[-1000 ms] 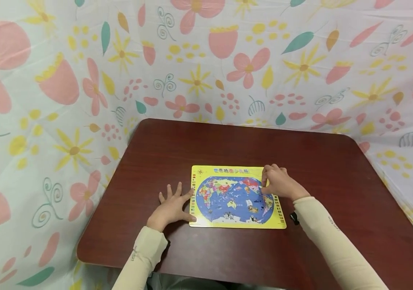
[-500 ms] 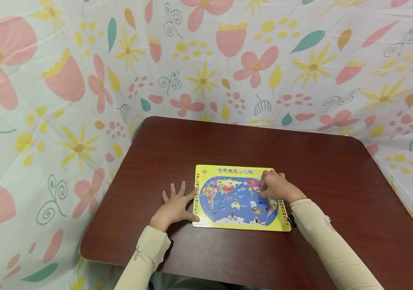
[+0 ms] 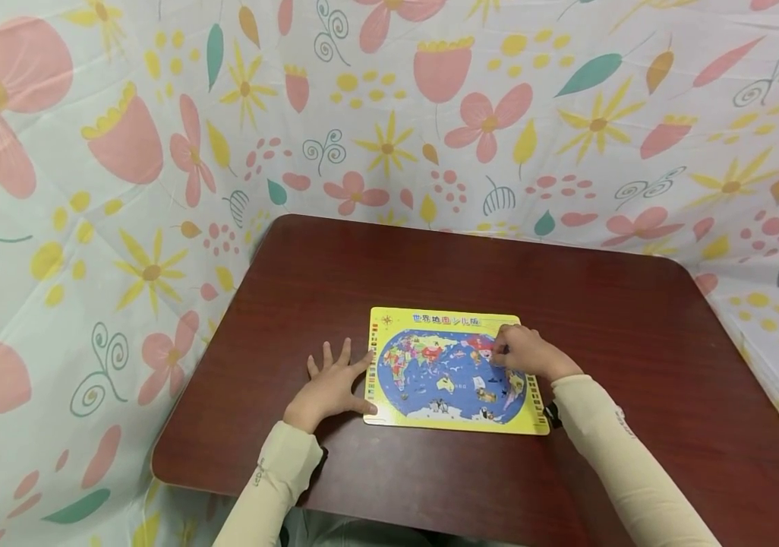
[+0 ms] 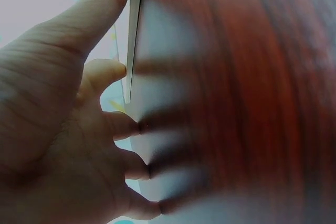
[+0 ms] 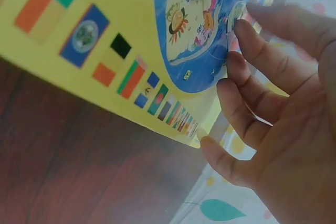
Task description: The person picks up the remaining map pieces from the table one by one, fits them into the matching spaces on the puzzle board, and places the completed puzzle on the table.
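Observation:
A yellow-bordered world map puzzle board [image 3: 454,418] lies flat on the table in the head view. My left hand [image 3: 326,391] has its fingers spread. Its thumb and index finger touch the board's left edge; the other fingertips rest on the table. At the upper right of the map, my right hand [image 3: 529,353] bends its fingers over the board. In the right wrist view, the thumb and index finger pinch a small map-printed puzzle piece [image 5: 235,15] right at the map surface. Most of that piece is hidden by the fingers.
The dark red-brown table [image 3: 430,266] has rounded corners and extends around the board on all sides. A flower-printed cloth [image 3: 389,114] hangs along its back and left side. The person's lap is at the front edge.
The right hand stays at the map's upper right, its fingers shifting slightly over the same spot. The left hand keeps its place on the board's left edge. The head view has shifted slightly.

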Demonstrator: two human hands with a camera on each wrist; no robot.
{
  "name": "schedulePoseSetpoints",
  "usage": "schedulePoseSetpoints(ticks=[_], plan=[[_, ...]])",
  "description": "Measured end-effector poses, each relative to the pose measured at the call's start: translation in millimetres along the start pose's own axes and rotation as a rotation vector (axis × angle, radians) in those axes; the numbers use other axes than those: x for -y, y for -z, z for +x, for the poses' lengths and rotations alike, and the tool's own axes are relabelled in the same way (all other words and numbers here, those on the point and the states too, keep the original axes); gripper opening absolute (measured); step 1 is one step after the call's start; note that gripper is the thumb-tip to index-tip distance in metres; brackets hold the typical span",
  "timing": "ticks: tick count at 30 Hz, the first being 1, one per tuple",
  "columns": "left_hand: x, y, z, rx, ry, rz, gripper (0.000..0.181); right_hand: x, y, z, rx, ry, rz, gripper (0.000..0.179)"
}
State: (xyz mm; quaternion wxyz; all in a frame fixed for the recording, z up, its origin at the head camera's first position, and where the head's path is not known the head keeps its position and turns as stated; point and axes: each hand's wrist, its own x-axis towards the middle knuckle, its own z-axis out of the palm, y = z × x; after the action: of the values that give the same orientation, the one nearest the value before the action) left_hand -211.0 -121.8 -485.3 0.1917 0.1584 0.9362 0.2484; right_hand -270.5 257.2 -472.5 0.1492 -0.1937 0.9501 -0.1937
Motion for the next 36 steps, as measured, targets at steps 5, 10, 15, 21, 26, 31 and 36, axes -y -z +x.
schedulePoseSetpoints(ticks=[5,10,15,21,26,31,36], plan=[[0.0,0.0,-0.1,-0.003,-0.001,-0.001,0.099,-3.0,0.6,-1.0,-0.008,0.022,0.020,0.011],[-3.6,-2.3,0.7,-0.004,-0.012,-0.001,0.099,-7.9,6.5,-9.8,-0.012,0.007,0.063,0.008],[-5.5,-3.9,0.1,0.005,-0.011,0.000,0.098,-16.8,17.0,-29.1,-0.039,-0.008,0.084,0.006],[-5.9,-1.2,-2.7,0.019,-0.001,-0.004,0.098,-35.6,30.3,-60.5,-0.061,-0.047,0.058,0.009],[-3.4,4.0,-3.6,0.025,-0.002,-0.010,0.099,-53.8,39.5,-91.7,-0.070,-0.090,0.014,0.009],[-0.8,6.4,-3.9,0.037,-0.003,0.007,0.099,-69.0,41.9,-123.1,-0.055,-0.138,0.038,0.012],[-3.3,4.7,-2.0,0.060,-0.021,0.003,0.100,-77.8,36.0,-153.8,-0.021,-0.252,0.065,0.010]])
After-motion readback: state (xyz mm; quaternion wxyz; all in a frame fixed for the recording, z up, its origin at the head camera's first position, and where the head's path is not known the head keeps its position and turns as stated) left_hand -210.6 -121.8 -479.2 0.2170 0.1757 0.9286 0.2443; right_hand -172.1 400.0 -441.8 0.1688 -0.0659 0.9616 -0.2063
